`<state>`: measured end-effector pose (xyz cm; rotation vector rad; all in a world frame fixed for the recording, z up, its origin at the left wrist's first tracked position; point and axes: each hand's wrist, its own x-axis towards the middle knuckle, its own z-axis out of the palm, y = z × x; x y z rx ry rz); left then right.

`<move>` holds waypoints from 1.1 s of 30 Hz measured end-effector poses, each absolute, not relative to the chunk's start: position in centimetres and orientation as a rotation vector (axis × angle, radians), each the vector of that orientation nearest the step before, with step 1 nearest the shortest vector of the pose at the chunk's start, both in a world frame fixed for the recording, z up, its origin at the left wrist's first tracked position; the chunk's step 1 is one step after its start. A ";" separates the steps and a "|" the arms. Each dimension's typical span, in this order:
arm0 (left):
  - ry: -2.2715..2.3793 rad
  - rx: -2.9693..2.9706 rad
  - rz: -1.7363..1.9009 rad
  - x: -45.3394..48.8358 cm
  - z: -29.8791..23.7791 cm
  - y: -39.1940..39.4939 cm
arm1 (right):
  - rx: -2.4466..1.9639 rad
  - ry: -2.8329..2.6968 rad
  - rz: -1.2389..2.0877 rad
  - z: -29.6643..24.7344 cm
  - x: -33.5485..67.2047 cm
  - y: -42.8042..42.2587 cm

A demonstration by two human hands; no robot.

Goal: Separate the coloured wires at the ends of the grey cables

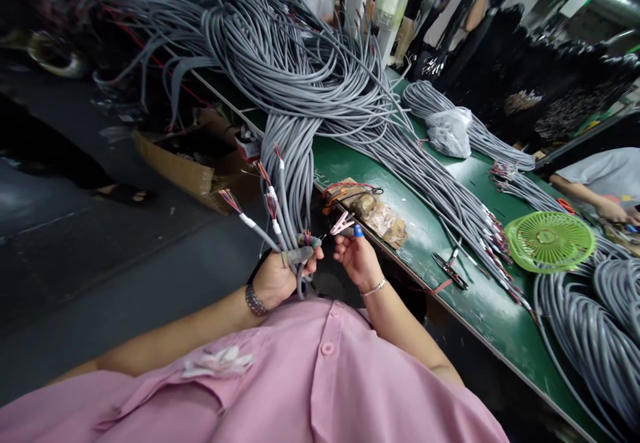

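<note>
My left hand is closed around several grey cables. Their ends are stripped, with thin coloured wires fanning out above white bands. Grey wrapping covers the left thumb, and one cable end with fine wires points toward my right hand. My right hand is just to the right, fingers curled in and a blue covering on one fingertip. Whether anything is between those fingers is too small to tell. Right above it is a pink clip, beside a taped brown block at the table edge.
Large coils of grey cable are heaped over the green table. A green fan, pliers and a plastic bag lie to the right. A cardboard box stands on the floor at left. Other people are across the table.
</note>
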<state>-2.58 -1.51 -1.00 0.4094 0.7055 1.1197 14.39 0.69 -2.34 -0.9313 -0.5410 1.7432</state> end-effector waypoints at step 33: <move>0.593 0.357 1.097 -2.5 -2.1 -0.5 | -0.900 -0.361 1.814 -3.1 14.7 1.5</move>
